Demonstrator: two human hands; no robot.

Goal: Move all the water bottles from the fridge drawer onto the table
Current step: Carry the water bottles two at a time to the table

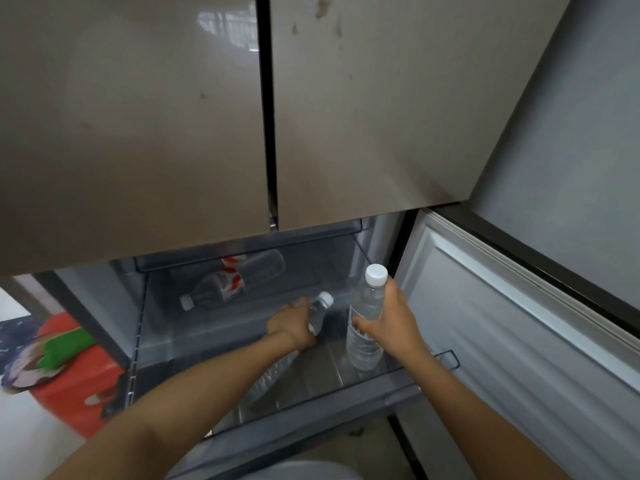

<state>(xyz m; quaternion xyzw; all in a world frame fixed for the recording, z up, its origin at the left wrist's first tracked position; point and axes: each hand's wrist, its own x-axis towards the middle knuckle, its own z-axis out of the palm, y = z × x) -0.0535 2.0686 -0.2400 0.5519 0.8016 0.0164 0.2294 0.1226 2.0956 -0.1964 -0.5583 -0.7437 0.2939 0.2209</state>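
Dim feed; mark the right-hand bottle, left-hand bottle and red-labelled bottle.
right-hand bottle (365, 303): head view, clear shoulder below the cap.
left-hand bottle (320, 311): head view, neck end below the cap.
red-labelled bottle (230, 284): head view, on its label.

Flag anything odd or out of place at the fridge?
Brown smears spot the upper right fridge door. A dark bottle with a red-and-white label lies on its side at the back of the drawer, unlike the clear water bottle in the right hand. No spill visible.

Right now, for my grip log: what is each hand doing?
Left hand: grips the lying bottle near its cap.
Right hand: grips the upright bottle below its cap.
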